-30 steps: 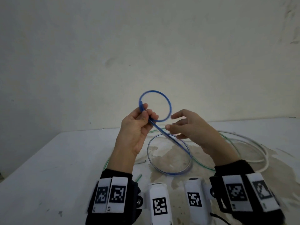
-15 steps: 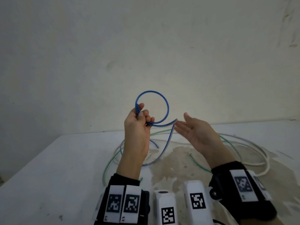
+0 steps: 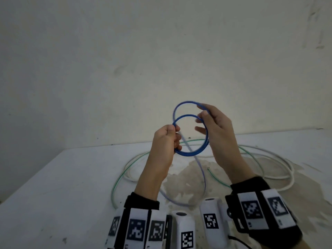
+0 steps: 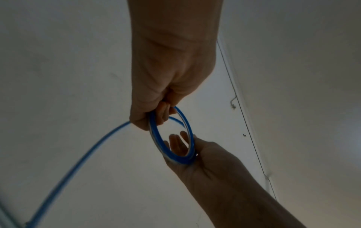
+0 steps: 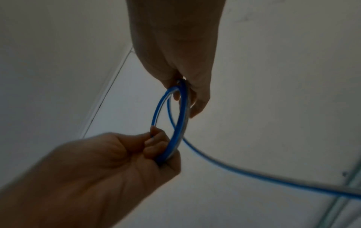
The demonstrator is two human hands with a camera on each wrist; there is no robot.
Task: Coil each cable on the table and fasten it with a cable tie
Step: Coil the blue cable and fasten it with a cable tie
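A blue cable [image 3: 186,154] is held up in front of the wall as a small coil of two loops. My left hand [image 3: 175,135] grips the coil's left side in curled fingers, also seen in the left wrist view [image 4: 162,114]. My right hand [image 3: 202,112] pinches the upper loop between thumb and forefinger on the coil's right side, with the other fingers spread behind it. The right wrist view shows the blue cable [image 5: 174,143] passing between the thumb and fingers of the right hand [image 5: 185,92]. The cable's loose tail hangs, blurred, from the coil to the table.
A green cable [image 3: 118,178] and a thicker white cable [image 3: 280,157] lie in wide loose loops on the white table [image 3: 62,186], under and behind my hands. A brown stain marks the table's middle. A bare wall stands close behind.
My right hand, open below the coil half a second ago, has risen and now pinches a second loop against the first. The slack on the table has shortened. My left hand keeps its grip.
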